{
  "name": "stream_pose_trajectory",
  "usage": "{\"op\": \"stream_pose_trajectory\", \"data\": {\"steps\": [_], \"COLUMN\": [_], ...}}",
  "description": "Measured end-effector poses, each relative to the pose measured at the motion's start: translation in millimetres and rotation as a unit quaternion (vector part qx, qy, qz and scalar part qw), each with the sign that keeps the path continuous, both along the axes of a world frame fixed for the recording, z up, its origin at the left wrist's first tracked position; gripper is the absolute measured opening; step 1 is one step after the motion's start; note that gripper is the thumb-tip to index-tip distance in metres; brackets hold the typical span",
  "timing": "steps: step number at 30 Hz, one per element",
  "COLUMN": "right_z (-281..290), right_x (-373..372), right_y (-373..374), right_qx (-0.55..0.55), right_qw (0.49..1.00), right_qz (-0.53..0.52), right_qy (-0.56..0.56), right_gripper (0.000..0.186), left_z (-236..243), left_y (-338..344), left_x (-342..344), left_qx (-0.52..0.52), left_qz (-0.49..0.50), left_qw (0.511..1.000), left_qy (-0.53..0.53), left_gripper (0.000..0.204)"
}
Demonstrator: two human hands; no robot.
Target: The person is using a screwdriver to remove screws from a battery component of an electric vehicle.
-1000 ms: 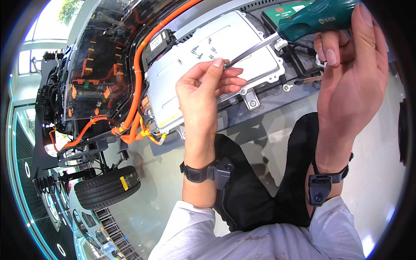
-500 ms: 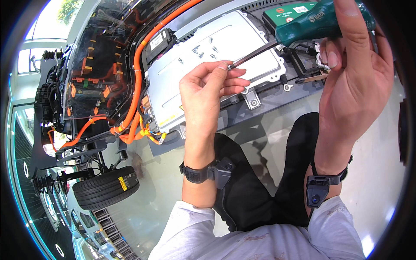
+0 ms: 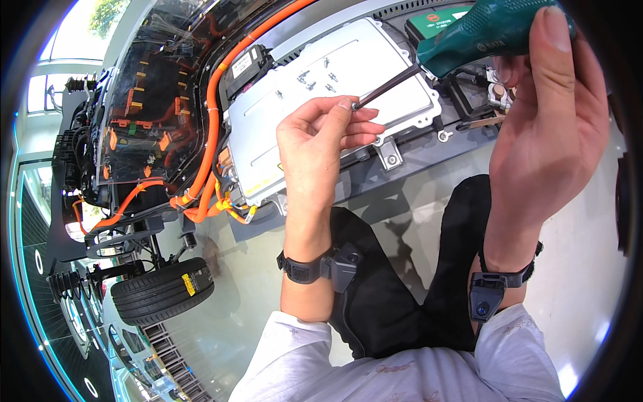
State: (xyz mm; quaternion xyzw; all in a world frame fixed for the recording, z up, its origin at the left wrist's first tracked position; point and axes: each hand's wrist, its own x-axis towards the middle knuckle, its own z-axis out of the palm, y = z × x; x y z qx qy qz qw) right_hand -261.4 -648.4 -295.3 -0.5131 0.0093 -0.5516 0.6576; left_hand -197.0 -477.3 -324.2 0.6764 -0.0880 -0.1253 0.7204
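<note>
My right hand is closed round the green handle of a screwdriver, its thumb lying along the grip. The dark shaft slants down to the left, its tip meeting a small screw pinched between the thumb and finger of my left hand. Both hands are raised over a flat silver metal cover. Several loose screws lie on that cover, just beyond my left fingers. The fingers of my right hand are partly hidden behind the handle.
A thick orange cable curves along the cover's left side. A clear panel covers dark parts farther left. At the upper right sits a green box. A tyre stands at the lower left, and my legs are below the hands.
The screwdriver's handle has turned in my right hand and shifted slightly left, and that hand's grip has altered a little. My left hand has hardly moved.
</note>
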Motion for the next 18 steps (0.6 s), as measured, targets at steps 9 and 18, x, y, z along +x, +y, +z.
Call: {"op": "stream_pose_trajectory", "data": {"steps": [9,18], "right_z": [-8.5,3.0], "right_x": [1.4,26.2], "right_y": [-9.5,7.5], "right_qx": [0.011,0.030], "right_qw": [1.000,0.997], "right_qz": [-0.008,-0.066], "right_qy": [-0.020,-0.031], "right_gripper": [0.027,0.027], "left_z": [-0.8,-1.5], "left_y": [5.7,10.8], "left_x": [2.9,4.9], "left_qx": [-0.002,-0.039], "left_qz": [-0.011,-0.080], "left_qw": [0.999,0.993], "left_qy": [0.038,0.082], "left_gripper": [0.021,0.022]}}
